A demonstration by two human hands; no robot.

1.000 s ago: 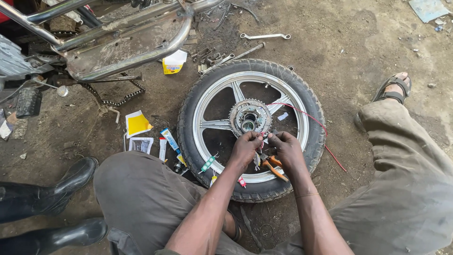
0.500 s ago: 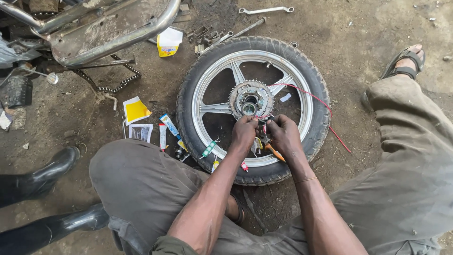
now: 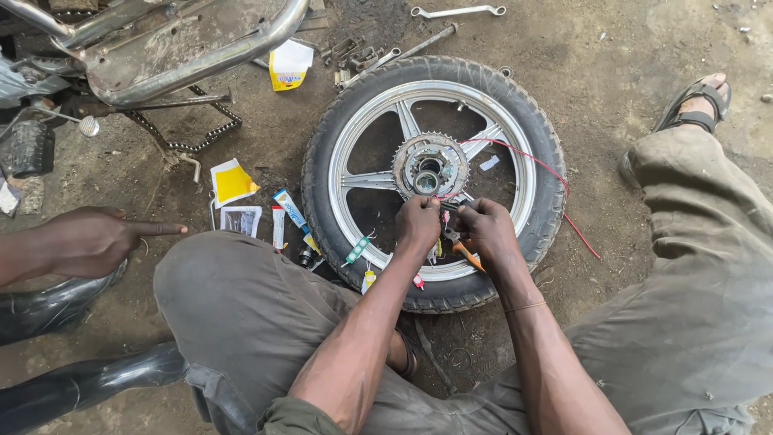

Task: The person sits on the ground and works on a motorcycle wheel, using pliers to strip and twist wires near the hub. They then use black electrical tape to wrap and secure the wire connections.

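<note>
A motorcycle wheel (image 3: pixel 531 137) with a silver alloy rim lies flat on the dirt, its toothed sprocket (image 3: pixel 430 166) at the hub. My left hand (image 3: pixel 418 225) and my right hand (image 3: pixel 486 230) meet just below the sprocket, both closed around a small dark part (image 3: pixel 448 211) and thin wires. An orange-handled tool (image 3: pixel 466 254) pokes out under my right hand. A red wire (image 3: pixel 539 165) loops across the rim and tyre. What my fingers pinch is mostly hidden.
Another person's hand (image 3: pixel 97 239) points from the left, above black rubber boots (image 3: pixel 80 379). Small packets and tubes (image 3: pixel 241 205) lie left of the tyre. A metal motorcycle frame (image 3: pixel 177 40), a chain (image 3: pixel 177 137) and a spanner (image 3: pixel 459 10) lie at the back.
Another person's pointing hand has come in from the left. The view has shifted, so the wheel sits higher and nearer. My hands stay together below the sprocket.
</note>
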